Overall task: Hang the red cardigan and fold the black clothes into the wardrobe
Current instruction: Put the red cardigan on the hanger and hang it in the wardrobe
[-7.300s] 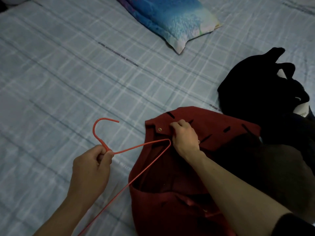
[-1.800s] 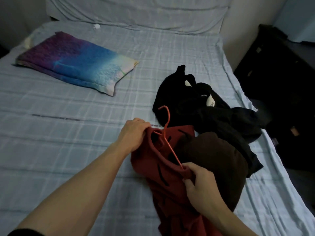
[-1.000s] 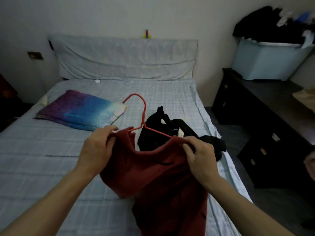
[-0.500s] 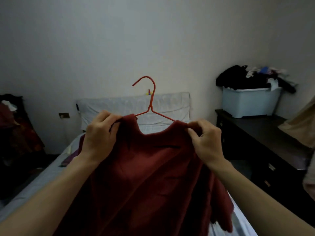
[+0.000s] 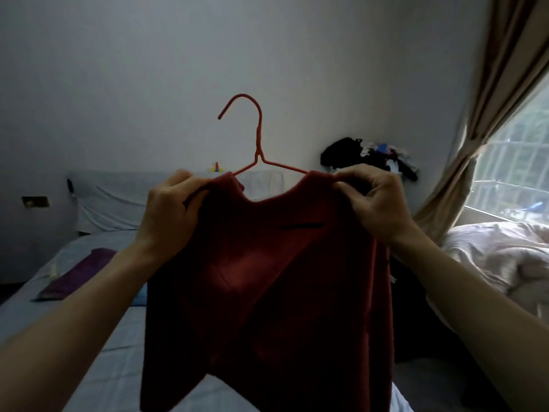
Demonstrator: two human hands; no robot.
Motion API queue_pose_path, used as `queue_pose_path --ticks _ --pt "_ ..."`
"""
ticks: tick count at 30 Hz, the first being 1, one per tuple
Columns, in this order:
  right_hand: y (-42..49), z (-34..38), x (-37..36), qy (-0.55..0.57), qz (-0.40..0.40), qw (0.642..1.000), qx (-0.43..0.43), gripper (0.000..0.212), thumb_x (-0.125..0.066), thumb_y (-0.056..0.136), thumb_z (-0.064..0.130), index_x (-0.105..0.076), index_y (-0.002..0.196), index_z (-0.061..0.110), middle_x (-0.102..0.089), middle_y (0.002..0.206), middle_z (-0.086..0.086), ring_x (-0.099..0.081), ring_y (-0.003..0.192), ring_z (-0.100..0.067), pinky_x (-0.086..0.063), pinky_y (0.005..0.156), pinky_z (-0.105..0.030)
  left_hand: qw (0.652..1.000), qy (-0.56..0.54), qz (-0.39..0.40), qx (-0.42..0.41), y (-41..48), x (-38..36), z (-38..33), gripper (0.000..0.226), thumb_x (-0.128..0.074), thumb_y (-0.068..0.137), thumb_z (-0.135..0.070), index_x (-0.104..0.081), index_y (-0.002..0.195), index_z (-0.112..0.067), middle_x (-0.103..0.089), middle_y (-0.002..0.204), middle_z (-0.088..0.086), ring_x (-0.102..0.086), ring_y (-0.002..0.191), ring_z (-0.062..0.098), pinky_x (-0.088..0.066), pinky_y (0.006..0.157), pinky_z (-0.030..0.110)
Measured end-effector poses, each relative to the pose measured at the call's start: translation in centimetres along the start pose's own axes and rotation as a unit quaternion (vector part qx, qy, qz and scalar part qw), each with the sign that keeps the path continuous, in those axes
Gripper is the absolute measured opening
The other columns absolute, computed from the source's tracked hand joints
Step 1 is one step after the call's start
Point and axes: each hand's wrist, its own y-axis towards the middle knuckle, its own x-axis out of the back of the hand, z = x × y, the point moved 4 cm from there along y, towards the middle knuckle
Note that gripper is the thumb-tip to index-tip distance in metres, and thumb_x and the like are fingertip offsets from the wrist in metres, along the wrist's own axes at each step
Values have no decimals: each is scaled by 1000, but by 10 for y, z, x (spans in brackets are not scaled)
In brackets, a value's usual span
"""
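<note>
The red cardigan (image 5: 267, 292) hangs in front of me on a red wire hanger (image 5: 258, 135), whose hook stands upright above the neckline. My left hand (image 5: 172, 212) grips the cardigan's left shoulder over the hanger arm. At the right shoulder, my right hand (image 5: 377, 203) pinches the fabric in the same way. The garment drapes down over the bed and hides the black clothes that lay there.
The bed (image 5: 89, 337) with a grey checked sheet lies below, a purple-blue pillow (image 5: 74, 275) at its left. A pile of dark clothes (image 5: 368, 156) sits behind my right hand. At the right are a curtain (image 5: 493, 114), a bright window (image 5: 517, 171) and a pale duvet (image 5: 505, 257).
I have lifted the cardigan on its hanger off the bed to chest height, with both hands moving to its shoulders. My view has swung up and rightward, bringing the window into sight.
</note>
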Motion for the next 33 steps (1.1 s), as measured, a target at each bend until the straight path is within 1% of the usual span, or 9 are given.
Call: queue_pose_path --ticks 3,6,8,11,15,21,23,30,33 --pt "-10 9 16 -35 15 999 -9 12 -67 91 10 -71 102 12 -69 97 0 -67 90 -11 -59 82 -34 998 -59 35 1 5 2 -11 26 -58 90 -7 -73 111 -5 -59 89 -5 -51 79 -1 -38 76 4" --pt "-16 14 25 -66 30 997 -8 14 -67 91 11 -71 104 9 -69 99 -4 -67 91 -17 -58 84 -42 992 -98 77 17 10 3 -19 24 -59 89 -7 -74 107 -7 -60 86 -13 -55 75 -6 -39 74 2" --pt "-18 16 31 -64 43 997 -9 16 -67 91 13 -71 105 8 -69 99 -5 -67 92 -18 -58 84 -42 988 -113 104 33 14 2 -22 21 -62 90 -2 -74 105 -10 -65 89 -6 -57 78 -4 -40 75 4" --pt "-20 17 42 -42 67 997 -19 15 -67 91 18 -70 103 10 -70 98 -4 -69 91 -18 -59 82 -45 977 -153 133 65 19 2 -26 28 -64 90 0 -72 101 -24 -72 92 -2 -64 83 2 -47 82 13" --pt "-19 15 53 -58 106 992 -21 11 -64 93 20 -67 98 11 -68 90 -3 -68 82 -19 -59 75 -48 968 -184 139 95 26 -3 -38 20 -64 91 -1 -76 99 -15 -74 91 -3 -67 82 5 -52 83 23" --pt "-28 13 61 10 96 995 -36 14 -62 95 14 -71 104 10 -72 95 -1 -70 87 -12 -60 78 -30 949 -238 163 130 30 -17 -59 17 -61 88 -3 -76 97 -6 -76 91 9 -72 86 23 -56 84 40" --pt "-29 12 61 14 88 996 -28 15 -63 94 13 -72 105 9 -72 96 -1 -70 88 -12 -59 78 -26 943 -246 177 134 29 -23 -68 17 -60 90 3 -75 96 -3 -75 90 14 -70 82 22 -56 83 42" --pt "-28 6 62 5 117 993 -25 14 -61 93 17 -72 101 12 -70 95 2 -67 88 -10 -59 80 -31 945 -240 196 106 30 -39 -100 20 -59 93 4 -76 97 -5 -74 90 4 -69 85 15 -54 80 23" --pt "-27 9 61 18 135 990 -25 15 -61 94 16 -72 102 11 -70 96 2 -68 88 -10 -59 81 -30 945 -235 203 101 30 -46 -115 20 -59 94 1 -76 99 -7 -73 90 -2 -68 85 11 -54 81 22"
